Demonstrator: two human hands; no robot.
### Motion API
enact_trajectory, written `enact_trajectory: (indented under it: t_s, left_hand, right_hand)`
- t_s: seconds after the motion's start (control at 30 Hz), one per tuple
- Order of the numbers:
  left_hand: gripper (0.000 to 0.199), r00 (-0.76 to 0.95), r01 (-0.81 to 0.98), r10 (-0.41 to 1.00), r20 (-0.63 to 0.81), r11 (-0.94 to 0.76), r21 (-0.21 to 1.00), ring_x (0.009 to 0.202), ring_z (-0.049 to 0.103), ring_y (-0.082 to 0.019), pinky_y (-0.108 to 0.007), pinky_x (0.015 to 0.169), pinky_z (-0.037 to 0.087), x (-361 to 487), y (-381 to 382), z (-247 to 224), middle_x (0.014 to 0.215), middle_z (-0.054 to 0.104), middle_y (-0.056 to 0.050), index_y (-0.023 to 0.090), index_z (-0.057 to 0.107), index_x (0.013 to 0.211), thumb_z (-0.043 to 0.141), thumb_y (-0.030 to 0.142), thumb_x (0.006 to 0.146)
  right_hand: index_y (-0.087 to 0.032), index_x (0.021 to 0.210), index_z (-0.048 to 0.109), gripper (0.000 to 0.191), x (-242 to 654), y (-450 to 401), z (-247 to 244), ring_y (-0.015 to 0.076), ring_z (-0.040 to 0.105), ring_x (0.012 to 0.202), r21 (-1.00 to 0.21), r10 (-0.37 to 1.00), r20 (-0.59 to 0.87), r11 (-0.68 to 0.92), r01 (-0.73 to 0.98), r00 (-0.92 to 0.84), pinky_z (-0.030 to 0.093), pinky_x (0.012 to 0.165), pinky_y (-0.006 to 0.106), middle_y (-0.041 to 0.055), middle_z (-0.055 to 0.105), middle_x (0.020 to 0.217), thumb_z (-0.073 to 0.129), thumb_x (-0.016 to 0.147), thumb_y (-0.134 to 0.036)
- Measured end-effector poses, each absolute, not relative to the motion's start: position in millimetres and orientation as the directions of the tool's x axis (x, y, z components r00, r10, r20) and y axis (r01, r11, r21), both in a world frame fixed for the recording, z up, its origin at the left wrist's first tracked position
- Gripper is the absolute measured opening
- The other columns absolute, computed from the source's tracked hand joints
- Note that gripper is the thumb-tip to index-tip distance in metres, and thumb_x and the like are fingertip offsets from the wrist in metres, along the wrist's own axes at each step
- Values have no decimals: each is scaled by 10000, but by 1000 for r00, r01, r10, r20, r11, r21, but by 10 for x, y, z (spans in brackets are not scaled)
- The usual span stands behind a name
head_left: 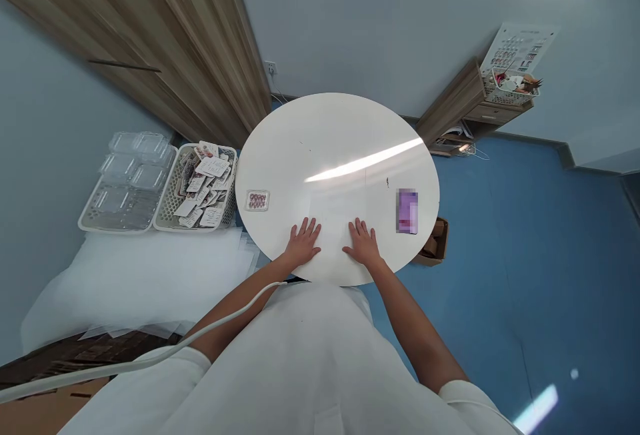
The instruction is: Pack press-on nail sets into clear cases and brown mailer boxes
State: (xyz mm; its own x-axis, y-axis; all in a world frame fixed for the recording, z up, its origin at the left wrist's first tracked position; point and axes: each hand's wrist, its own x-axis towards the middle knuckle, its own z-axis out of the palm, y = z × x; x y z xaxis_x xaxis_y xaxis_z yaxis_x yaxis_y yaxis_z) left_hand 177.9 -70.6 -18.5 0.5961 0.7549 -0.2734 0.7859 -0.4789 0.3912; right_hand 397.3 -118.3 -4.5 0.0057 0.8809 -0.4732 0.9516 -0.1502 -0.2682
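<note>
My left hand (303, 244) lies flat on the white round table (330, 135) near its front edge, fingers spread, holding nothing. Likewise flat and empty, my right hand (363, 244) rests a short way to the right of it. On the table's left side sits a small clear plastic case (257, 200) with rows of reddish-purple pieces inside. Toward the right edge is a purple flat item (407, 211), pixelated so its kind is hidden. A tiny dark object (387, 182) lies just above that item.
Left of the table stand a white basket of printed cards (231, 175) and another basket holding clear plastic boxes (120, 168). White sheeting (165, 275) lies below them. A cardboard box (440, 248) is on the floor at right. A white cable (215, 322) crosses my left arm.
</note>
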Motion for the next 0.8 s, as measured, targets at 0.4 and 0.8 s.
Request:
enact_trajectory:
  t_s: [0.4,0.8]
  left_hand:
    - [698,201,856,966,-163,-92,509,1333,18,-302,-511,1023,140,1173,-534,-35,1462,24,-141,178,168,1372,460,425,789]
    - [704,-109,479,915,-389,391,786,1268,294,-256,-377,1018,305,338,101,-106,1394,292,-115,162,223,1356,528,230,726]
  right_hand:
    - [-212,1385,13,793,3258,-776,212,241,54,1342,-450,950,-303,-75,890,-73,111,1047,455,86,65,1467,467,772,-426]
    - [-241,1332,272,772,2014,-106,126,229,270,1279,-861,882,-434,-345,374,-185,283,1023,399,68,282,1399,615,668,-434]
